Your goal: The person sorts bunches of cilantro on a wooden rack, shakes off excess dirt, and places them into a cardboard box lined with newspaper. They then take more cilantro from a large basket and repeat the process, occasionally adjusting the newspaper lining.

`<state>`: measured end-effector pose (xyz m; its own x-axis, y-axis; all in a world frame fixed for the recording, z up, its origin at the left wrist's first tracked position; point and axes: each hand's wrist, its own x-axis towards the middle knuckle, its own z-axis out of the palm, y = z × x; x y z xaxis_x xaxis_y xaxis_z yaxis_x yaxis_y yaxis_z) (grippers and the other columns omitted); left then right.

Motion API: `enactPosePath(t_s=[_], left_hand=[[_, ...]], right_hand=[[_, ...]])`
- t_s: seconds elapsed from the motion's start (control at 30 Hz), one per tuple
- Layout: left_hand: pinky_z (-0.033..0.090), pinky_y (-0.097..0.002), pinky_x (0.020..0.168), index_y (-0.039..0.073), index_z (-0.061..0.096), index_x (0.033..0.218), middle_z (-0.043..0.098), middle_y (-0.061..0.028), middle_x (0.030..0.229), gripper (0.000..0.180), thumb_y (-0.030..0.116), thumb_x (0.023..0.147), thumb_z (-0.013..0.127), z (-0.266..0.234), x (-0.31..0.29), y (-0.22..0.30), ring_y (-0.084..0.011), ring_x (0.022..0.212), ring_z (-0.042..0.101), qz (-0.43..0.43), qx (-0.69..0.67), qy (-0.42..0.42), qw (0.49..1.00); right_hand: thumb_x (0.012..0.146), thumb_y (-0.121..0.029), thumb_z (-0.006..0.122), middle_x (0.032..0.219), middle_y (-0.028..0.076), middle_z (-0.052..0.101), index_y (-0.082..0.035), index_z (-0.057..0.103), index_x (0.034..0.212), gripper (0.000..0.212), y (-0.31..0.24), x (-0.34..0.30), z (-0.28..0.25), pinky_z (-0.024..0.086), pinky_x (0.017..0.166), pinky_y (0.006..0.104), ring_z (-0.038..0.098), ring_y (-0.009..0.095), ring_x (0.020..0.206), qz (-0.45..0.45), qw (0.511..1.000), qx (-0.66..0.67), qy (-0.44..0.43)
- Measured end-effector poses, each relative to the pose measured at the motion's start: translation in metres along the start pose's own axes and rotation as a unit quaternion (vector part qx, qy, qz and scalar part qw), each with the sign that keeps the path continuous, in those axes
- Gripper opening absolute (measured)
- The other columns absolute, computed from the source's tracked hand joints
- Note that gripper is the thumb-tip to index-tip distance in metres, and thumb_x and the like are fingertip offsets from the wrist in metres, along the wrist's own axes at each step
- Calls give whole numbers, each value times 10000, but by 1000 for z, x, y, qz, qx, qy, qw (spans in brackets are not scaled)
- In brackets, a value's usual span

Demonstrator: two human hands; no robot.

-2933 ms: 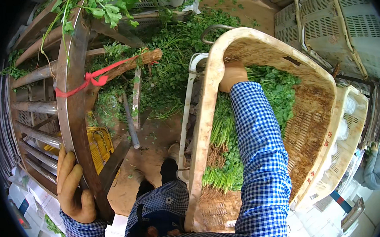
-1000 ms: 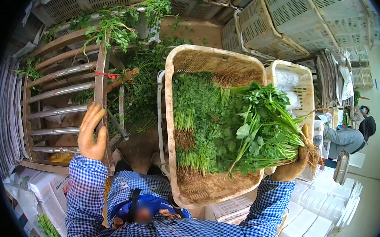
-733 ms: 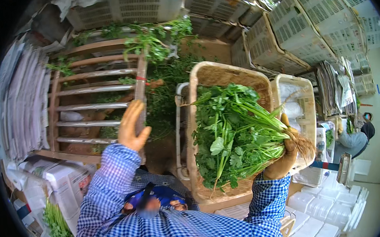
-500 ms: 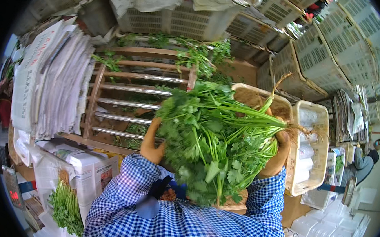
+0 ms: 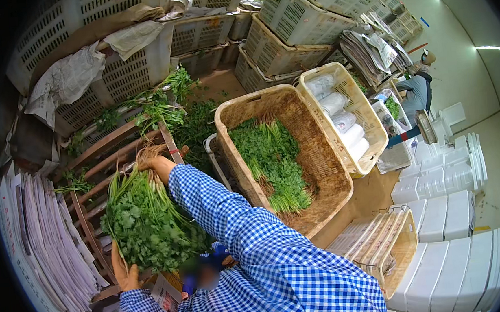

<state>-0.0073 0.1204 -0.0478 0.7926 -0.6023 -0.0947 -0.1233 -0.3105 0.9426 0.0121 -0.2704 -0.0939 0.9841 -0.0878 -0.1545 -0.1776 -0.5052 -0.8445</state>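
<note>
Head view: leafy green bunch [image 5: 150, 221] at 8 o'clock, over the slatted rack [image 5: 171, 143], roots pointing to 12.
Right hand [image 5: 157, 167]: at 9 o'clock, pinching the root end.
Left hand [image 5: 125, 272]: near 8 o'clock, thumb spread from fingers, against the leaves.
Crate [image 5: 329, 165]: toward 3 o'clock, more greens [image 5: 273, 160] inside.

To our left, a newspaper stack [image 5: 47, 245] sits left of a slatted rack [image 5: 171, 143], with a herb bunch [image 5: 150, 221] above the rack. Right of that, a crate [image 5: 322, 156] contains more herbs [image 5: 270, 154]; further right, a second crate [image 5: 370, 113] holds wrapped packages [image 5: 333, 104]. Stacked crates [image 5: 293, 31] stand behind.
</note>
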Motion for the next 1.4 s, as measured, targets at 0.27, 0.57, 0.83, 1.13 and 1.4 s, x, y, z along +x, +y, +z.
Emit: enactPosePath(t_s=[0.27,0.57,0.83,1.13,1.4], left_hand=[[314,-443,1205,70,420,1518,440,-141,1545,704,453,971,643,-23,24,38,-297,1441,390,-36,46,2,998],[576,-300,804,16,670,1272,723,-114,1116,406,286,970,695,-64,68,54,-157,886,679,-119,47,51,990],[506,-389,634,-28,677,924,651,-139,763,313,284,957,683,1,211,70,-220,673,606,-98,329,-45,938],[438,-413,1116,81,530,1436,535,-156,1444,398,259,1094,433,-24,198,-8,-306,1296,529,-64,151,98,982],[518,-332,804,219,387,1554,375,-206,1560,438,196,1122,319,-104,162,-94,-174,863,546,-92,1,261,961]], right_hand=[[963,-147,582,1388,169,599,-11,646,1297,366,-11,28,0,420,1117,389,558,300,1292,49,991,122,-21],[936,-168,629,1340,167,633,15,651,1280,390,2,25,2,435,1095,381,585,276,1253,99,972,207,-47],[912,-186,670,1296,164,663,39,655,1264,418,7,26,14,449,1076,375,609,256,1219,110,929,348,-55],[886,-89,693,1079,158,702,-51,718,1099,217,50,43,65,526,924,396,671,286,1027,-171,973,105,117],[883,-81,674,1069,117,718,-96,733,1084,210,19,50,69,533,838,438,676,330,979,-282,945,22,163]])
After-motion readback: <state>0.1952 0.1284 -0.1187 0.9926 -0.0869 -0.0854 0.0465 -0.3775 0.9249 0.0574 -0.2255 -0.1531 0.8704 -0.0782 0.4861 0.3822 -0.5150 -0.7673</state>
